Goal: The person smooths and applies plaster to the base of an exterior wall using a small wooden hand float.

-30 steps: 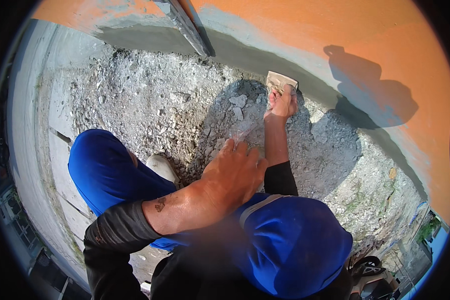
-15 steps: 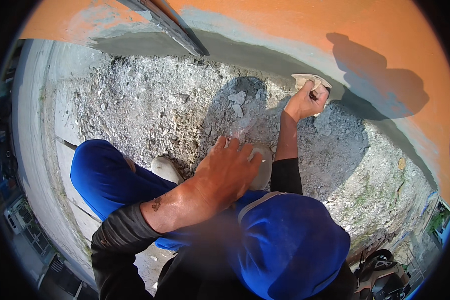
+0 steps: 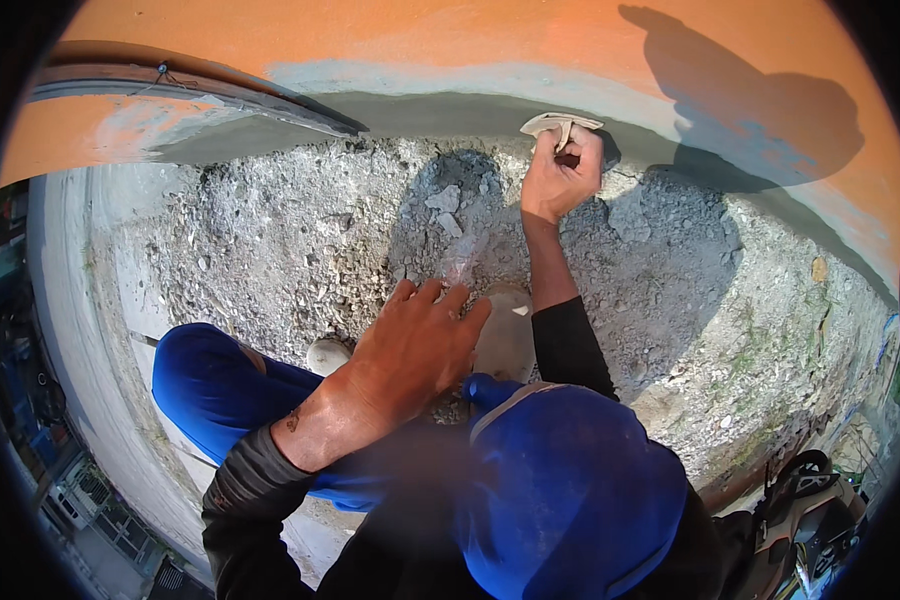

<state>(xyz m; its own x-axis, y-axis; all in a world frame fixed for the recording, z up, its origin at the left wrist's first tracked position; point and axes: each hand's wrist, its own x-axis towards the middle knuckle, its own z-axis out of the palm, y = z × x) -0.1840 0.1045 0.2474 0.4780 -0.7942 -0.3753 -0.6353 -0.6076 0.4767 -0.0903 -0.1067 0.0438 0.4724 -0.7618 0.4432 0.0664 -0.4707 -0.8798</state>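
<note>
Spreading across the top from ten to three o'clock, an orange-painted wall [image 3: 450,40] rises above a broad, pale grey ground of loose rubble [image 3: 280,250]. Along the wall's foot runs a smooth dark-grey cement band [image 3: 420,117], with a dark shadow on the wall toward one o'clock. Bright blue cloth trousers [image 3: 580,490] cover the person's bent knees, one at eight o'clock, the other just below the centre. Part of a black-and-tan motorbike [image 3: 805,530] shows at four o'clock. A long, narrow grey bar [image 3: 220,98] slants against the wall at eleven o'clock, its lower end close to the ground.

Of the hands, the left hand [image 3: 410,345] hangs above the rubble just left of centre, palm down, fingers loosely bent and a little apart; its underside is hidden, so I cannot tell whether it holds anything. The right hand [image 3: 562,175], toward one o'clock, is closed around the handle of a thin, flat beige float [image 3: 548,122]. The float is seen nearly edge-on at the cement band; how fully its face touches is hidden. A pale, rounded shoe [image 3: 327,356] shows near nine o'clock, below and left of the left hand's fingers. Smallest, a flat light-grey stone chunk [image 3: 443,198] lies in shadow above centre, toward twelve o'clock.
</note>
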